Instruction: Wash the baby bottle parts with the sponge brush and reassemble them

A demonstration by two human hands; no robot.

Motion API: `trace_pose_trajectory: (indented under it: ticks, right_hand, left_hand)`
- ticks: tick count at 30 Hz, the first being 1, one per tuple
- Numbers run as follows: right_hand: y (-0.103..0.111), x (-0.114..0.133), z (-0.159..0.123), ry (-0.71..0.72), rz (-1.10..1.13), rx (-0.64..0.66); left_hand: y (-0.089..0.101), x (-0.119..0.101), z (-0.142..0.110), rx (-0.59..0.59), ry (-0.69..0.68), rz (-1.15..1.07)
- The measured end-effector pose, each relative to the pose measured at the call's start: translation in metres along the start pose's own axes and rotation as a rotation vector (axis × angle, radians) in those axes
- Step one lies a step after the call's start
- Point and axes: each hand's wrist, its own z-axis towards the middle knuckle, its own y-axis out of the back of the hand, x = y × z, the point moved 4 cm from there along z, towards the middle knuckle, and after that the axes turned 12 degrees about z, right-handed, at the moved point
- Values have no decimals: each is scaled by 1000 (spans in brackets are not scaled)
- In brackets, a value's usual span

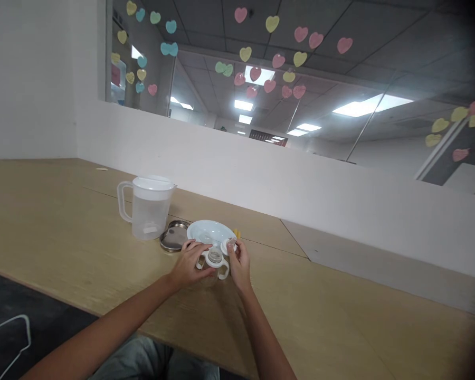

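Observation:
A clear baby bottle (215, 257) with a white two-handled ring stands on the table, its mouth uncovered. My left hand (190, 264) is wrapped around its left side, fingers on the handle ring. Just right of the bottle, my right hand (239, 261) pinches a white bottle cap (225, 246) with a translucent top, held apart from the bottle's mouth. Directly behind both hands sits a pale blue bowl (200, 227), partly covered by them. A round metal tray (176, 236) lies to the left of the bowl.
A translucent lidded pitcher (150, 211) stands left of the metal tray. Small yellow pieces (237, 233) lie beside the bowl's right edge. The wooden table (103, 232) meets a white wall (229, 174) below a window with heart-shaped notes.

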Motion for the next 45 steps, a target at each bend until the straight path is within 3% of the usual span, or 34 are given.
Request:
trace_pose_trajectory:
  ticks: [5, 15, 23, 29, 38, 45]
  right_hand:
    - [-5, 6, -1, -31, 8, 42]
    - [-2, 9, -1, -7, -16, -22]
    - [-4, 7, -2, -28, -1, 14]
    - [4, -1, -3, -73, -51, -83]
    - [5, 2, -2, -30, -117, -137]
    - [5, 2, -2, 26, -186, -102]
  left_hand:
    - [-1, 1, 0, 13, -5, -4]
    - [0, 0, 0, 18, -21, -22]
    - [-1, 0, 0, 38, -11, -34]
    - [-2, 1, 0, 30, -26, -30]
    - [-1, 1, -1, 29, -42, -18]
    - [-1, 1, -1, 27, -43, -18]
